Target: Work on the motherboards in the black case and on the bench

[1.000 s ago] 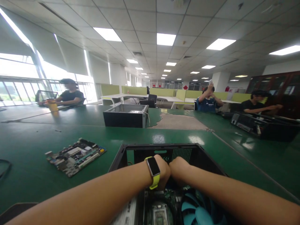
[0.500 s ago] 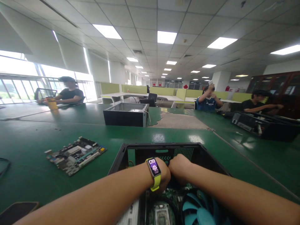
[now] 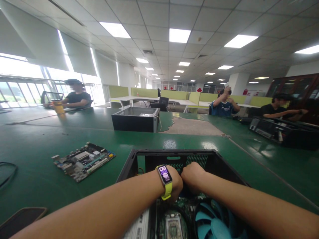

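Observation:
In the head view both my hands reach into an open black computer case [image 3: 174, 152] in front of me. My left hand [image 3: 175, 182], wearing a watch with a yellow-green strap [image 3: 167, 191], is bent downward and its fingers are hidden. Close beside it, my right hand [image 3: 193, 176] is curled closed; whatever it grips is out of sight. Below the hands lies a green motherboard [image 3: 161, 212] with a metal-framed CPU socket [image 3: 173, 227]. A blue fan [image 3: 215, 225] sits at the lower right of the case, under my right forearm.
A loose motherboard [image 3: 84, 161] lies on the green table [image 3: 37, 159] to the left. A second case [image 3: 134, 121] stands further back. Another case [image 3: 284, 132] is at the right, near a seated person. Two more people sit across the table. A dark flat object [image 3: 22, 220] lies lower left.
The view has shifted slightly, moving the scene a little to the right. My hands keep almost the same place inside the case.

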Available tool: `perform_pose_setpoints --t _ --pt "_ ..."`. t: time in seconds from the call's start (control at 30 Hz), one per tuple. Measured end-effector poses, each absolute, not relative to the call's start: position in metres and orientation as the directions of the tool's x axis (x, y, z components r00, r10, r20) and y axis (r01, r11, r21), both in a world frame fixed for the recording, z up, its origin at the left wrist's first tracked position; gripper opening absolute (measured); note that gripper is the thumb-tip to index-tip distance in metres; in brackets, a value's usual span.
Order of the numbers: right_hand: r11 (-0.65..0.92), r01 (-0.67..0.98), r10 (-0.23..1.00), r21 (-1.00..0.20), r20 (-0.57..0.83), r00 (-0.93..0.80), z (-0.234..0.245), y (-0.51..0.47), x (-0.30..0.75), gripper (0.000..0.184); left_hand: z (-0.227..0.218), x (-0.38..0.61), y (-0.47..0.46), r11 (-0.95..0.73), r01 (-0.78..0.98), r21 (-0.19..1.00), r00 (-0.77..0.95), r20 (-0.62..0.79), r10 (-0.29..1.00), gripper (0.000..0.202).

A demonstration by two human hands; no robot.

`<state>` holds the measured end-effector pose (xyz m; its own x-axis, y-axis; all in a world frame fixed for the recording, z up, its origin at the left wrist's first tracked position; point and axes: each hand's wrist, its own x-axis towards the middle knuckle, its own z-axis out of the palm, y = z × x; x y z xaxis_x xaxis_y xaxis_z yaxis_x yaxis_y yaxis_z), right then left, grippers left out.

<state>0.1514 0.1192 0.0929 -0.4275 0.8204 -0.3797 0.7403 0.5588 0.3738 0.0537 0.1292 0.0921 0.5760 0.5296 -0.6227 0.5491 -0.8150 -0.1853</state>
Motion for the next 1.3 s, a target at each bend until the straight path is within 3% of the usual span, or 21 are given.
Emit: perform_pose_setpoints --t 0.3,0.47,1.13,1.3 --pt "0.53 0.754 0.835 0.387 -0.392 -0.386 0.094 0.12 0.153 0.035 0.105 0.054 0.122 -0.827 0.526 -0.199 0.569 -0.64 0.516 0.025" --pt "0.526 0.758 0.832 0.386 -0.416 -0.366 0.097 0.12 0.153 0.037 0.109 0.057 0.122 -0.833 0.523 -0.179 0.566 -0.658 0.497 0.019" --pt "0.507 0.78 0.833 0.365 -0.441 -0.335 0.1 0.121 0.152 0.043 0.122 0.057 0.115 -0.845 0.5 -0.189 0.561 -0.673 0.482 0.033" --pt "0.511 0.779 0.83 0.362 -0.444 -0.338 0.098 0.121 0.151 0.042 0.119 0.058 0.116 -0.851 0.492 -0.181 0.563 -0.68 0.47 0.027"
